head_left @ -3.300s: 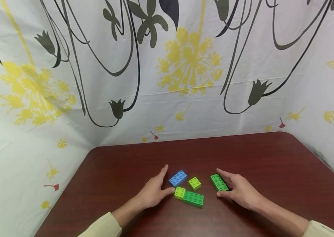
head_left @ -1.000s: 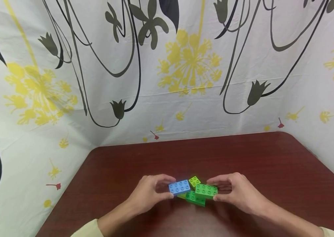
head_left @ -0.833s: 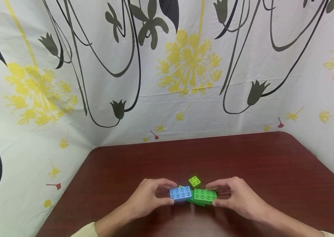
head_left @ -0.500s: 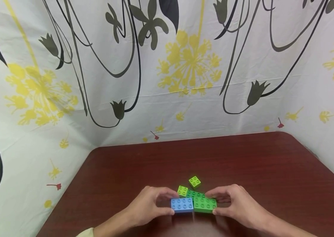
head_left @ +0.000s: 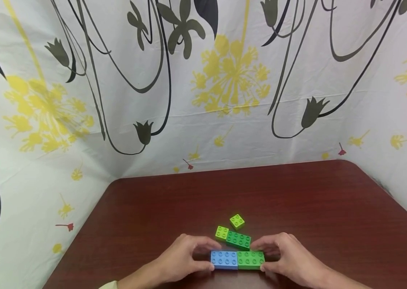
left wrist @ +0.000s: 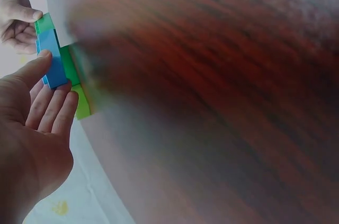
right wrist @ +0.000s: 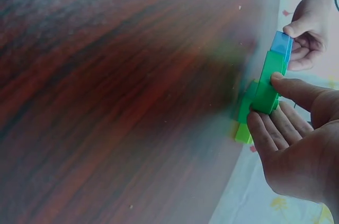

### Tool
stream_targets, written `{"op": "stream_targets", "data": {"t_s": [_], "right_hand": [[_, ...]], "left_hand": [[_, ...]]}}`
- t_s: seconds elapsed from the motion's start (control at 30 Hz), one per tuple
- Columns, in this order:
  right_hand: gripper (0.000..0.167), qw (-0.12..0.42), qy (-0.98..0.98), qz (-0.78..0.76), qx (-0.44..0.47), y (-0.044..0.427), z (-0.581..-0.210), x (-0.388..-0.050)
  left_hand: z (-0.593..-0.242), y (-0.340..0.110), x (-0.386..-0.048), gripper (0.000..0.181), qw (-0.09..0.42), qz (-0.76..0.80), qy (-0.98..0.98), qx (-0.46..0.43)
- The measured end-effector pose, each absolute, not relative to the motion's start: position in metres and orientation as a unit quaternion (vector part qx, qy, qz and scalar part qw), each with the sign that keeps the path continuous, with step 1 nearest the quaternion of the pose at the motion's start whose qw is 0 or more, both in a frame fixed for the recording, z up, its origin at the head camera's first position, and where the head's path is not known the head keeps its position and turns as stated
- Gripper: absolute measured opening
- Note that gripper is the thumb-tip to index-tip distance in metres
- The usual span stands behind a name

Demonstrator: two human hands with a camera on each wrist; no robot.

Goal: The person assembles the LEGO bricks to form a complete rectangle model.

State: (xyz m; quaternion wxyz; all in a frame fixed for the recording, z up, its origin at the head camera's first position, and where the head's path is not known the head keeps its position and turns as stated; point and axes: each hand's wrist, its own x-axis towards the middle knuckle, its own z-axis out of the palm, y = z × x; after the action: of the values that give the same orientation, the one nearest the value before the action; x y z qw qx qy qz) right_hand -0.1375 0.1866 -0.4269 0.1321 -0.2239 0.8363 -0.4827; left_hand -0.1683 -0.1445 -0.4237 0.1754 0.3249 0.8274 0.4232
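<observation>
Between thumb and fingers my left hand (head_left: pixel 179 257) grips the left end of a blue brick (head_left: pixel 224 260). The right hand (head_left: pixel 294 257) pinches the right end of a green brick (head_left: pixel 251 260). The two bricks stand end to end in one line, their ends touching. In the left wrist view the left thumb lies on the side of the blue brick (left wrist: pixel 51 57); in the right wrist view the right thumb presses the green brick (right wrist: pixel 269 82). Just behind them lie a darker green brick (head_left: pixel 239 239) and a lime brick (head_left: pixel 222 233), touching each other.
Another small lime brick (head_left: pixel 237 221) lies farther back. The dark red table (head_left: pixel 174 200) runs to a patterned white cloth (head_left: pixel 225 148) hanging behind it and at both sides.
Both hands have come toward the near side of the table with the blue and green bricks, which now line up end to end. The bricks behind them are uncovered.
</observation>
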Motion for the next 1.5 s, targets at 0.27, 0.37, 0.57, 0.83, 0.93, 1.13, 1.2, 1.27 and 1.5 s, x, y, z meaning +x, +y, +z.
{"op": "stream_targets", "data": {"t_s": [0.27, 0.37, 0.57, 0.83, 0.93, 1.13, 1.2, 1.27, 1.5], "right_hand": [[0.036, 0.125, 0.84, -0.477, -0.228, 0.186, -0.432, -0.141], [0.036, 0.116, 0.843, -0.471, -0.233, 0.186, -0.434, -0.142], [0.036, 0.102, 0.85, -0.459, -0.237, 0.185, -0.434, -0.146], [0.037, 0.078, 0.86, -0.443, -0.241, 0.184, -0.435, -0.151], [0.037, 0.063, 0.866, -0.432, -0.244, 0.183, -0.435, -0.153], [0.038, 0.06, 0.869, -0.428, -0.242, 0.181, -0.435, -0.159], [0.038, 0.065, 0.868, -0.431, -0.238, 0.181, -0.434, -0.16], [0.038, 0.067, 0.868, -0.432, -0.236, 0.181, -0.434, -0.161], [0.039, 0.075, 0.867, -0.436, -0.229, 0.18, -0.435, -0.161]], "left_hand": [[-0.432, -0.142, -0.171, 0.036, 0.182, 0.432, 0.822, 0.323], [-0.434, -0.14, -0.172, 0.036, 0.179, 0.434, 0.822, 0.323], [-0.436, -0.137, -0.175, 0.037, 0.162, 0.426, 0.83, 0.321], [-0.439, -0.134, -0.18, 0.036, 0.146, 0.419, 0.836, 0.322], [-0.44, -0.133, -0.182, 0.037, 0.142, 0.421, 0.838, 0.318], [-0.441, -0.132, -0.183, 0.038, 0.142, 0.429, 0.839, 0.304], [-0.441, -0.132, -0.184, 0.038, 0.144, 0.429, 0.84, 0.299], [-0.441, -0.132, -0.184, 0.038, 0.147, 0.429, 0.842, 0.292], [-0.441, -0.132, -0.186, 0.039, 0.151, 0.425, 0.847, 0.282]]}}
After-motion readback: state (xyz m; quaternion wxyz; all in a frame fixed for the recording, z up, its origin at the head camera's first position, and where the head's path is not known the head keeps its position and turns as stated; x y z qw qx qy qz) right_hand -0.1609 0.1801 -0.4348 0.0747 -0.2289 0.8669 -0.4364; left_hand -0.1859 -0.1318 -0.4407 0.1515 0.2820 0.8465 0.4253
